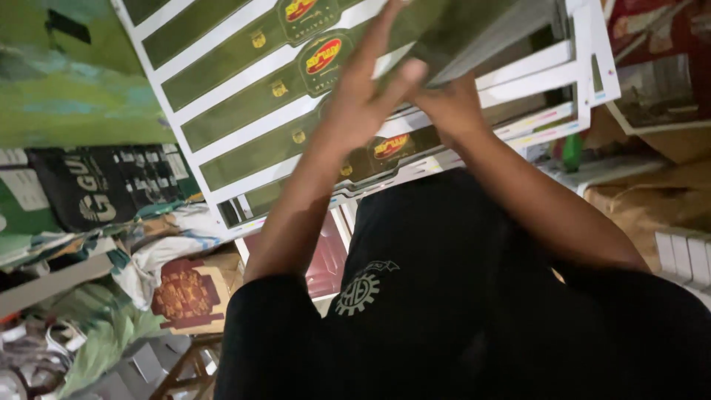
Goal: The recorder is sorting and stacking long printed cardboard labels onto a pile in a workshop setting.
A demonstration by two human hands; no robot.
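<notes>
Left hand [363, 96] lay spread flat on the green printed sheets [244, 111]; right hand [452, 107] gripped their edge, the stack mid-handling.

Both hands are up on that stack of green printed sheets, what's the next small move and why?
Probably slide the top printed sheet square with the stack. The left hand lies flat on it with fingers spread, the right hand rests at its edge, and the white edges of the sheets below stick out unevenly.

I see little room: the printed sheets [244, 96] fill the space ahead, with cluttered paper scraps [111, 296] crowding the left side below.
</notes>
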